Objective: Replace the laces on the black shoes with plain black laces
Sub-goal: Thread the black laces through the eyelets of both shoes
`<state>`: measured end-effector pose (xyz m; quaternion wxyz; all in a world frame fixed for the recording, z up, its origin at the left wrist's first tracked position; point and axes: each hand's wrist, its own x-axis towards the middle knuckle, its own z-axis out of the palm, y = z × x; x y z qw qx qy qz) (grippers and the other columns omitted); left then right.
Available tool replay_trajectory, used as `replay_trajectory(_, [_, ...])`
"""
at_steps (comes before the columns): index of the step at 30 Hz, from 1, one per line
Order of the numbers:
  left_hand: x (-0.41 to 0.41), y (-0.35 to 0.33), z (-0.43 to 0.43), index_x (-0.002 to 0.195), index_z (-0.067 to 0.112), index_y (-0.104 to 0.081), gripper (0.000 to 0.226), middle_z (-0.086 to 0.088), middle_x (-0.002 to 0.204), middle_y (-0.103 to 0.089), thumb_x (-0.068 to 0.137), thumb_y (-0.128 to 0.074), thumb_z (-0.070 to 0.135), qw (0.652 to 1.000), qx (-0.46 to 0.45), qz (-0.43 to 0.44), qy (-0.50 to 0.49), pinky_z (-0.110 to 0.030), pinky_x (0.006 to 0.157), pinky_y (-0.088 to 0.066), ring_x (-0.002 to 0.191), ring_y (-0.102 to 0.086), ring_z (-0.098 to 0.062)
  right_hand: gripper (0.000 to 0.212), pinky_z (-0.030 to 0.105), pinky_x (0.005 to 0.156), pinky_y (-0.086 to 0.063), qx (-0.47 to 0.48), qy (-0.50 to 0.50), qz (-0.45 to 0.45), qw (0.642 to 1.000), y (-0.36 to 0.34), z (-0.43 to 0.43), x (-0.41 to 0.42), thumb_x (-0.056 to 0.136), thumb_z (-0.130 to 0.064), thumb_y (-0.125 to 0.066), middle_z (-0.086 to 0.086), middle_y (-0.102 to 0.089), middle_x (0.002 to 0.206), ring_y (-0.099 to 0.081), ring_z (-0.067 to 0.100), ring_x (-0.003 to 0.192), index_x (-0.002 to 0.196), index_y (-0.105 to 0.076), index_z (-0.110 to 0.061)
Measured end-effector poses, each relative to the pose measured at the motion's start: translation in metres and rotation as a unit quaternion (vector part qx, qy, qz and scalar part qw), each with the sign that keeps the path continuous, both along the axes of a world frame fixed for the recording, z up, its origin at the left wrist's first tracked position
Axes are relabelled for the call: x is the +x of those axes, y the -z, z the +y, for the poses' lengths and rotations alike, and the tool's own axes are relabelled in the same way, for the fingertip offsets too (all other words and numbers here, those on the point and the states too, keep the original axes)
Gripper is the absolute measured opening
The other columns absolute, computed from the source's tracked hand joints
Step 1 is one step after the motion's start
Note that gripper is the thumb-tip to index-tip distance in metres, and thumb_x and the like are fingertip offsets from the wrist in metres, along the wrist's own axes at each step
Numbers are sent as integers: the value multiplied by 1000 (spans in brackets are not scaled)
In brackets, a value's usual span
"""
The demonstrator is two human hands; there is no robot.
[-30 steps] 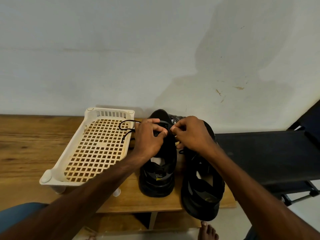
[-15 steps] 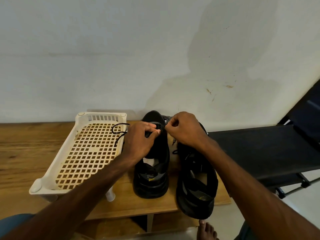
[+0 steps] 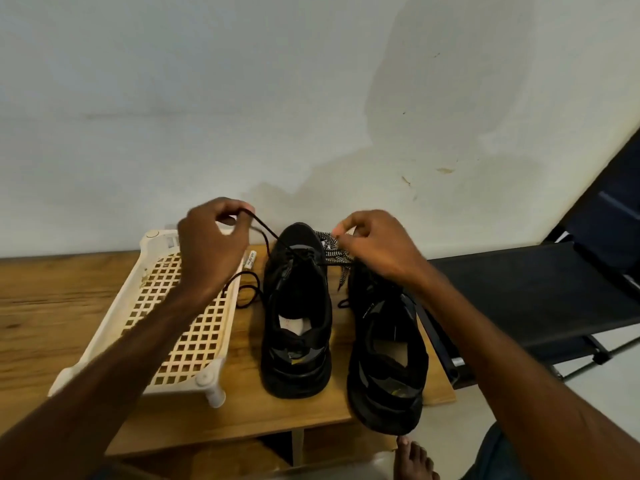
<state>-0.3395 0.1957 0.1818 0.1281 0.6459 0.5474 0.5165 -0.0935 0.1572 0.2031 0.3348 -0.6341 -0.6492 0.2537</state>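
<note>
Between left hand [image 3: 211, 247] fingertips: black lace [image 3: 268, 232] pinched, now drawn taut from shoe [image 3: 298, 306], hands apart after huddling. Right hand [image 3: 377, 247] pinches other end; first eyelets likely threaded.

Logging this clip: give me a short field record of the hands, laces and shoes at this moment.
left hand: held high, pinches the plain black lace, which runs taut to the front eyelets
shoe being laced: near black shoe, heel toward the camera, beside the cream plastic lattice tray
right hand: fingers curled above the black-and-white patterned lace; what it grips is unclear
other shoe: far black shoe, heel overhanging the wooden table
</note>
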Motion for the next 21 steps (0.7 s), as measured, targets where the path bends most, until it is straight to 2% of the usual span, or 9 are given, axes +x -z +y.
replay_trajectory(3, [-22,-3,11,104,17,-79,22,7,93,-74,95,-70,34,997,-23,-54,-40,-6,77,-44,85,-68,-1,12,14,67,-45,-41,-99,-212,971,12,-3,-13,91,-23,-73,-24,-60,67,-56,-9,61,100,-82,-23])
replay_trajectory(8, [-25,11,18,94,16,-79,27,6,85,-77,96,-68,41,993,-99,-56,12,-28,77,-56,71,-70,-4,10,10,73,-41,30,-64,-137,988,2,-4,-11,94,-23,-72,-20,-69,88,-60,-8,80,99,-81,-21])
replay_trajectory(11, [-12,17,17,90,20,-79,13,11,80,-76,94,-72,30,993,-97,7,71,-28,76,-57,65,-68,2,13,25,92,-52,35,-28,108,993,-9,-5,-6,98,-23,-65,-11,-77,102,-69,4,100,100,-78,-20])
replay_trajectory(12, [-8,20,17,90,22,-80,8,13,81,-76,91,-74,28,990,-100,52,84,-28,77,-58,67,-67,3,15,34,97,-54,9,-31,263,964,-14,-6,-5,101,-20,-60,-3,-77,109,-71,12,106,102,-74,-16])
replay_trajectory(14, [-3,27,15,90,27,-79,5,14,84,-75,88,-76,31,975,-118,159,99,-30,77,-57,71,-65,2,13,39,91,-58,-42,-61,560,825,-21,-9,-3,101,-16,-53,10,-76,113,-74,22,99,102,-65,-12])
replay_trajectory(15, [-1,30,14,91,28,-79,7,13,87,-75,88,-76,33,968,-129,191,104,-30,76,-56,72,-64,1,10,35,81,-60,-56,-66,629,772,-23,-10,-2,100,-16,-53,11,-75,108,-73,20,87,101,-62,-13])
replay_trajectory(16, [0,31,14,92,27,-79,8,11,88,-75,88,-77,34,964,-136,202,109,-29,75,-55,72,-64,0,9,29,68,-58,-65,-64,629,772,-22,-11,-2,100,-16,-54,8,-74,102,-68,16,75,101,-62,-13])
replay_trajectory(19, [0,24,14,91,24,-80,9,12,82,-74,86,-79,31,971,-129,165,114,-25,73,-55,73,-68,-1,15,18,55,-45,-41,-26,296,954,-9,-13,-7,100,-18,-61,0,-77,96,-60,2,65,98,-74,-10])
replay_trajectory(21, [0,16,11,89,23,-80,7,13,78,-75,84,-81,28,982,-106,94,128,-19,68,-57,67,-69,0,13,16,70,-47,-6,-16,-21,1000,5,-11,-13,97,-18,-68,-5,-77,100,-64,-3,78,100,-80,-15])
